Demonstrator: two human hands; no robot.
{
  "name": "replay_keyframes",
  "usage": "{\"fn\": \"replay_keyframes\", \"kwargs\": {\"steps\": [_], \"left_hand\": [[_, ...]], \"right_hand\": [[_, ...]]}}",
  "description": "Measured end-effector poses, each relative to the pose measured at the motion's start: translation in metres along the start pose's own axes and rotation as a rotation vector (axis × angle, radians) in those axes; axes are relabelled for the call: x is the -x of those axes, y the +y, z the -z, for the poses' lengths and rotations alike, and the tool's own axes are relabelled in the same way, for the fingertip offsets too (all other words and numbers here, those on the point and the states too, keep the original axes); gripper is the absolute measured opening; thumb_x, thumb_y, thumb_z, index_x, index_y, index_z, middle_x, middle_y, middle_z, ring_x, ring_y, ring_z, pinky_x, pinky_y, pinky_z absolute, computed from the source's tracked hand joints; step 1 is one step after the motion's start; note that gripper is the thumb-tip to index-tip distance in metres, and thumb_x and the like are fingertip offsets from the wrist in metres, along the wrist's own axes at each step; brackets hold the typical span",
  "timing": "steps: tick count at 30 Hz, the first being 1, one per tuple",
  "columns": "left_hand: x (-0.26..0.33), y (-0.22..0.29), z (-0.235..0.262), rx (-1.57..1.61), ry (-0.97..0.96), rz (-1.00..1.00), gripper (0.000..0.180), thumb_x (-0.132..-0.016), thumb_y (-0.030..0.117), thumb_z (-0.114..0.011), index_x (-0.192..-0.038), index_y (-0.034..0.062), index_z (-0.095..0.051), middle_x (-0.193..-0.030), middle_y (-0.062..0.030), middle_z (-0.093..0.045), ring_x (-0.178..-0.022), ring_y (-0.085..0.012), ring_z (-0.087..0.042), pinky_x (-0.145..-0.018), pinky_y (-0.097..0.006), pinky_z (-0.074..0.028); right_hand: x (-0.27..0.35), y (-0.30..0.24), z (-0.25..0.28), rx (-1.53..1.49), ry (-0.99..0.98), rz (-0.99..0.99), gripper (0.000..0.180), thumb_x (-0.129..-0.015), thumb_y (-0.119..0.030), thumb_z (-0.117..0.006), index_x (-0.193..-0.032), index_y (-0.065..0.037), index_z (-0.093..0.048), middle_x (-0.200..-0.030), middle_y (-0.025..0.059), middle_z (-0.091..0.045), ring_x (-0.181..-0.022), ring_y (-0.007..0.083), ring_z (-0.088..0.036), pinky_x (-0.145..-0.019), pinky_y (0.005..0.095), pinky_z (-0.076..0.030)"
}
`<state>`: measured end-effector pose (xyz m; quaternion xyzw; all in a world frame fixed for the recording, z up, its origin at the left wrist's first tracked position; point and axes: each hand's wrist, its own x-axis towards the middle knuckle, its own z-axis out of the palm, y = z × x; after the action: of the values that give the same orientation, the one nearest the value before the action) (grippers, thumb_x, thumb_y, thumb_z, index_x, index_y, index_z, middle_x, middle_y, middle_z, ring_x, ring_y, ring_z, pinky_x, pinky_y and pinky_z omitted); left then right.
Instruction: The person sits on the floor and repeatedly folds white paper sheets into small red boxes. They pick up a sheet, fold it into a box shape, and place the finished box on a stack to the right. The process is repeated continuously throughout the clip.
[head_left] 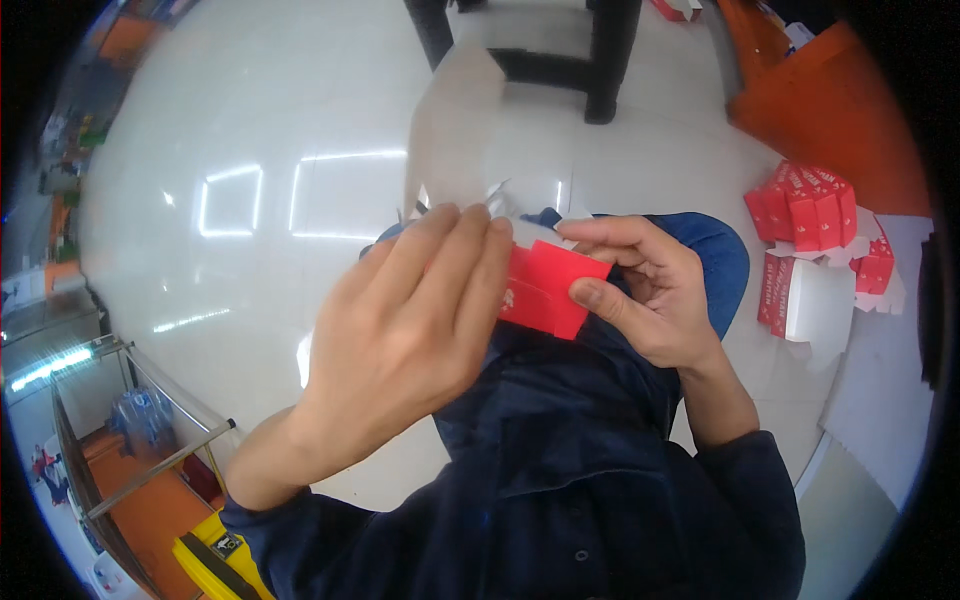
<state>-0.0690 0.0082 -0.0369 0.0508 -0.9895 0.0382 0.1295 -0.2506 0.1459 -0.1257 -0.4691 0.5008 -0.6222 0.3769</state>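
Observation:
A small red carton with white print is in front of me, above my lap. My right hand pinches its right end between thumb and fingers. Across its left part lie the fingers of my left hand, pressed close together, and the thumb on that side is hidden. A pale, blurred flap of card sticks up beyond my left fingertips; whether it belongs to the carton I cannot tell. White edges of card show between my two hands.
Several red cartons lie piled at the right, some with white flaps out. Behind them is an orange surface. A black stool stands ahead. At lower left are a metal rail frame and a yellow object.

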Motion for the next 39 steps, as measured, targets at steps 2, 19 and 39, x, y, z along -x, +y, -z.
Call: {"fn": "replay_keyframes", "kwargs": {"steps": [2,19,39], "left_hand": [[-0.001,-0.002,-0.003,0.041,0.023,-0.022,0.041,-0.069,0.005,-0.073,-0.108,-0.0058,-0.069,-0.108,-0.0167,-0.067,-0.102,-0.0293,-0.066,-0.080,-0.035,-0.056],[0.024,-0.023,-0.053,0.660,0.142,0.368,0.064,-0.071,0.005,-0.085,-0.128,-0.0021,-0.058,-0.119,-0.0158,-0.066,-0.111,-0.0303,-0.065,-0.089,-0.036,-0.057],[0.029,0.013,-0.097,1.207,-0.389,0.259,0.020,-0.083,0.022,-0.081,-0.094,0.0066,-0.074,-0.104,-0.0089,-0.071,-0.116,-0.0277,-0.061,-0.117,-0.050,-0.024]], "right_hand": [[-0.002,-0.001,0.003,0.083,-0.018,0.037,0.027,-0.091,-0.004,-0.070,-0.119,-0.001,-0.072,-0.102,0.0152,-0.075,-0.093,0.0224,-0.071,-0.085,0.0321,-0.054],[0.000,0.018,0.066,0.361,0.413,0.295,0.094,-0.084,-0.050,-0.081,-0.151,0.000,-0.037,-0.143,0.0165,-0.052,-0.138,0.0298,-0.047,-0.118,0.0403,-0.029],[0.019,-0.013,0.043,0.801,-0.876,-0.358,0.023,-0.098,-0.021,-0.062,-0.093,-0.002,-0.073,-0.083,0.0160,-0.073,-0.078,0.0330,-0.069,-0.072,0.0398,-0.052]]}}
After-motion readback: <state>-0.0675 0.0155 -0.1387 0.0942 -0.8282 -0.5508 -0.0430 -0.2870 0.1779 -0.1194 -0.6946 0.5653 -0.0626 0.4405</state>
